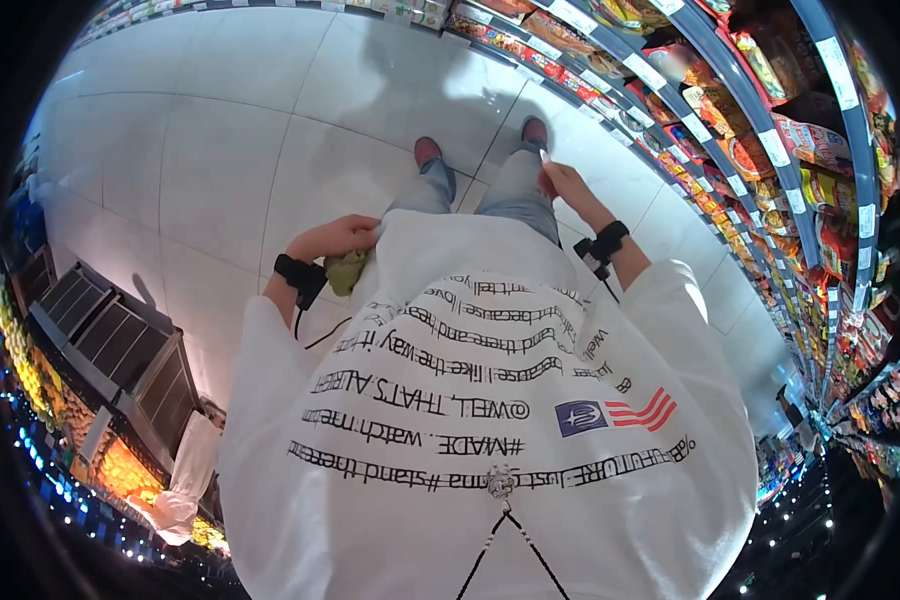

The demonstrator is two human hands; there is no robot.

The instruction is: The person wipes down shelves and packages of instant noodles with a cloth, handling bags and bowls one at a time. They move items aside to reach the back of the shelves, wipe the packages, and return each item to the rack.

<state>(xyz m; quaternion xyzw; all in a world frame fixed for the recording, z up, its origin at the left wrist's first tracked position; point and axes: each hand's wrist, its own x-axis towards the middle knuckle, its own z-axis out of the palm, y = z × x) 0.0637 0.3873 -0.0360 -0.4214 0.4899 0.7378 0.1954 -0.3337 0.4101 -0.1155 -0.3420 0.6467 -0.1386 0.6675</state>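
Note:
My left hand (338,237) is by the left hem of the white T-shirt (450,370), with its fingers curled and their tips right at the cloth. Just below that palm, a crumpled green thing (346,272) shows between the wrist and the shirt; what the fingers grip is partly hidden. My right hand (568,186) hangs in front of the right leg of the jeans (515,190), its fingers pressed together. A small white thing (544,156) shows at its fingertips. Dark straps with small boxes circle both wrists.
Shelves (740,130) full of packaged food curve along the right. Pale floor tiles (220,140) lie around my red shoes (427,150). Dark crates (100,320) stand at the left, beside a fruit display (120,465) and a white plastic bag (185,490).

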